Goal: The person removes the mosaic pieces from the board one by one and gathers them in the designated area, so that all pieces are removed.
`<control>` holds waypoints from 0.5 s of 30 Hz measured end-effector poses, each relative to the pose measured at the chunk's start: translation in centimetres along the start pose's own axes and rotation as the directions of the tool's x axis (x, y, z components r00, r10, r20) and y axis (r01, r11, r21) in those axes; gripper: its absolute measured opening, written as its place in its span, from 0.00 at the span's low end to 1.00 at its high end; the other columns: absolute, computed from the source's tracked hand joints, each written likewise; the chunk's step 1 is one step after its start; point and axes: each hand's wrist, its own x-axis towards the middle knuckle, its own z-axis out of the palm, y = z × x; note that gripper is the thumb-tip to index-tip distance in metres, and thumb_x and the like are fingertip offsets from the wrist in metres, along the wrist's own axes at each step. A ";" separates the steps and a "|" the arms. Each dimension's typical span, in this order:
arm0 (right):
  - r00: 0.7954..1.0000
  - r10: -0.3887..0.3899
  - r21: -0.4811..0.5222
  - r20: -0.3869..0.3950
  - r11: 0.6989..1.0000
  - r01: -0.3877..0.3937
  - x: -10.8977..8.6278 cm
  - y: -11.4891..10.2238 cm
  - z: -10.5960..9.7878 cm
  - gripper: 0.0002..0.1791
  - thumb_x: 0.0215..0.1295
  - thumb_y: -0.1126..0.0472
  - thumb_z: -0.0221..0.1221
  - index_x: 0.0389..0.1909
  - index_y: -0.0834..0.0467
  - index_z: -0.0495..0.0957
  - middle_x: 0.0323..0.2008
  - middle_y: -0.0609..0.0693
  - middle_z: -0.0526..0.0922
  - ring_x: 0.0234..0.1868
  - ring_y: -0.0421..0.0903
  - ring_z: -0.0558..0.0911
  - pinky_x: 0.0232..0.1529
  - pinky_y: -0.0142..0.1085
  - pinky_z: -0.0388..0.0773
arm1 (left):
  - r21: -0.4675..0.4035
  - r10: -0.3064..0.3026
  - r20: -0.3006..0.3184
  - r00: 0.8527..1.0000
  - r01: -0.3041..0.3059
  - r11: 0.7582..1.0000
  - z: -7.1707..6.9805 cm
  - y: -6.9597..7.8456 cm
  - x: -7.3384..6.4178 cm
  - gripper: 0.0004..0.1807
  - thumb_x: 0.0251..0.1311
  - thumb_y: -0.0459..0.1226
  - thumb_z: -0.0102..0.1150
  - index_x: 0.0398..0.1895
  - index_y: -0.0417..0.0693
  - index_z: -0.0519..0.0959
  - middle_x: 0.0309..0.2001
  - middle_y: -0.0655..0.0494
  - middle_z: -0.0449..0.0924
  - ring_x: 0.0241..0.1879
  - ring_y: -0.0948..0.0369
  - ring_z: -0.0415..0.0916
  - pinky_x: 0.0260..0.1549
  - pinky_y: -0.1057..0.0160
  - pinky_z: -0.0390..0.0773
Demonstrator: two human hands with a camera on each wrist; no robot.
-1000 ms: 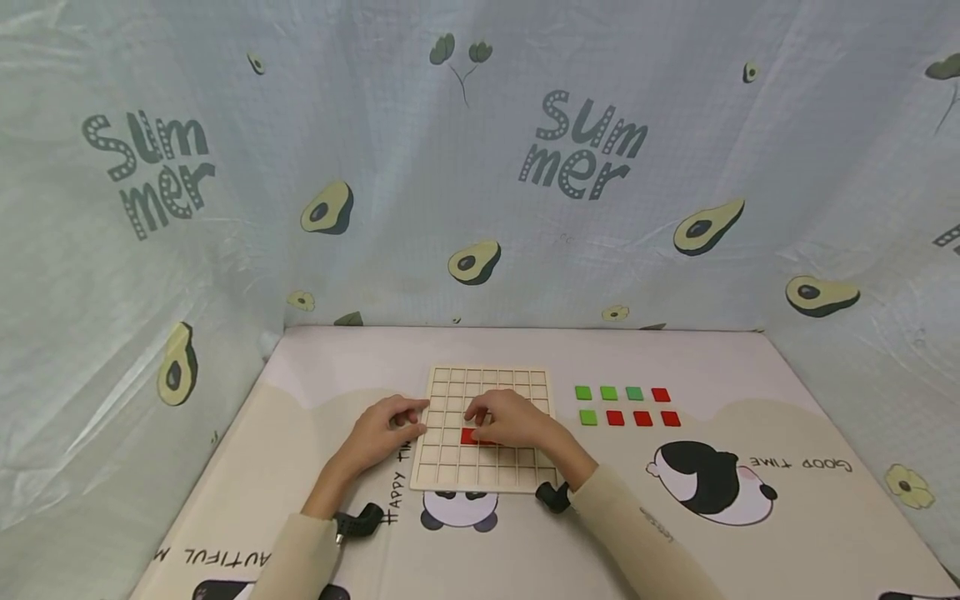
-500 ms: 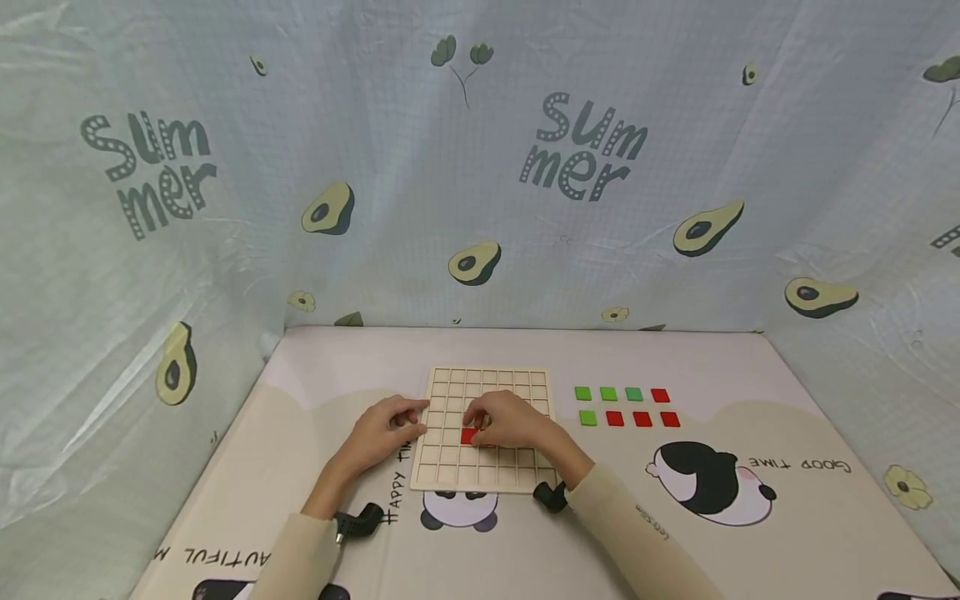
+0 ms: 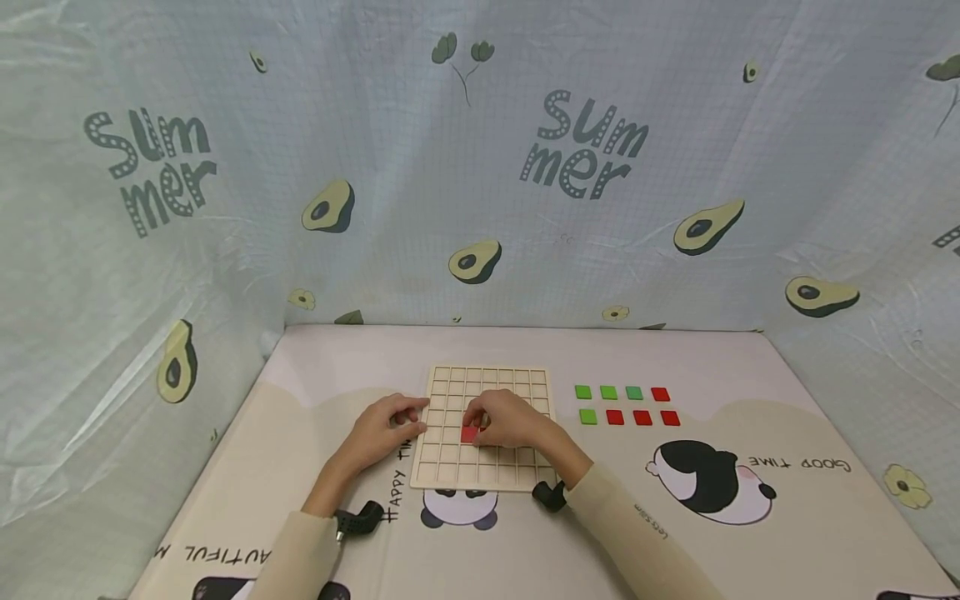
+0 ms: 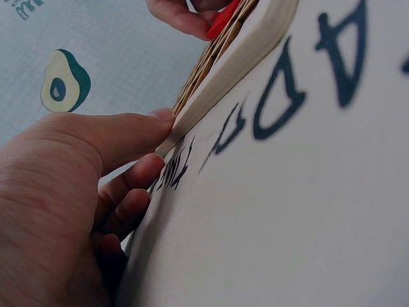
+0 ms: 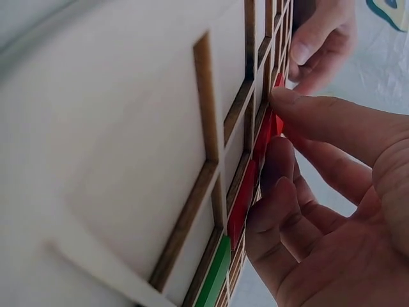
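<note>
Red square tile (image 3: 468,435) pinched by right hand (image 3: 512,421); left hand (image 3: 381,429), fingers apart, touches wooden grid board (image 3: 447,476) beside four green tiles (image 3: 608,392), four red tiles (image 3: 642,417).

1. Left sleeve (image 3: 300,554): long, plain beige, ending in a smooth cuff.
2. Right sleeve (image 3: 633,542): matching beige; small dark lettering (image 3: 651,522) runs lengthwise on the forearm (too small to read reliably).
3. Left wrist unit (image 3: 360,518): black, compact, rounded and elbow-shaped, at the cuff's inner edge; a small silvery fitting (image 3: 340,537) shows at its base.
4. Right wrist unit (image 3: 550,496): black, rounded, at the cuff's inner edge (partly hidden).
5. Left hand (image 3: 378,429) and right hand (image 3: 510,418): bare.
</note>
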 end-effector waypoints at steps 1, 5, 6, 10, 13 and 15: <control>1.000 -0.003 -0.002 0.002 1.000 0.003 0.0 0.0 0.0 0.11 0.58 0.64 0.72 0.42 0.54 0.87 0.34 0.43 0.84 0.36 0.38 0.78 0.39 0.33 0.76 | 0.000 -0.003 0.001 1.000 0.003 1.000 0.0 0.0 0.0 0.23 0.64 0.43 0.70 0.62 0.48 0.83 0.38 0.61 0.79 0.38 0.64 0.71 0.40 0.65 0.71; 1.000 -0.015 -0.003 0.009 1.000 0.015 0.0 0.0 -0.1 0.12 0.58 0.64 0.72 0.42 0.52 0.86 0.35 0.42 0.84 0.37 0.38 0.79 0.40 0.34 0.76 | -0.008 -0.009 0.003 1.000 0.009 1.000 -0.1 0.1 0.0 0.23 0.63 0.42 0.70 0.62 0.48 0.83 0.38 0.60 0.80 0.38 0.64 0.71 0.40 0.65 0.71; 1.000 -0.016 -0.002 0.011 1.000 0.016 0.0 0.0 -0.1 0.12 0.58 0.65 0.72 0.42 0.51 0.85 0.35 0.42 0.84 0.37 0.38 0.79 0.41 0.34 0.77 | -0.008 -0.011 0.004 1.000 0.011 1.000 -0.1 0.1 0.0 0.23 0.63 0.42 0.71 0.62 0.48 0.83 0.38 0.61 0.80 0.38 0.64 0.71 0.40 0.65 0.71; 1.000 -0.016 0.001 0.018 1.000 0.016 0.0 -0.1 -0.2 0.13 0.59 0.66 0.71 0.43 0.51 0.85 0.36 0.43 0.85 0.38 0.39 0.81 0.41 0.34 0.78 | -0.005 -0.015 0.007 1.000 0.015 1.000 -0.1 0.1 0.0 0.24 0.64 0.42 0.70 0.62 0.48 0.83 0.39 0.61 0.80 0.38 0.64 0.72 0.40 0.66 0.71; 1.000 -0.014 0.005 0.020 1.000 0.014 0.1 -0.1 -0.1 0.13 0.59 0.66 0.70 0.45 0.52 0.86 0.37 0.44 0.85 0.38 0.39 0.81 0.41 0.34 0.78 | -0.004 -0.018 0.008 1.000 0.018 1.000 -0.1 0.2 0.0 0.24 0.64 0.42 0.70 0.62 0.48 0.83 0.39 0.61 0.80 0.39 0.63 0.72 0.41 0.65 0.72; 1.000 -0.016 0.005 0.017 1.000 0.016 0.1 -0.2 0.0 0.14 0.59 0.66 0.70 0.45 0.52 0.86 0.37 0.44 0.86 0.37 0.39 0.81 0.41 0.33 0.78 | -0.006 -0.022 0.008 1.000 0.022 1.000 0.0 0.2 0.0 0.24 0.64 0.42 0.70 0.63 0.49 0.83 0.40 0.61 0.80 0.39 0.62 0.72 0.41 0.65 0.72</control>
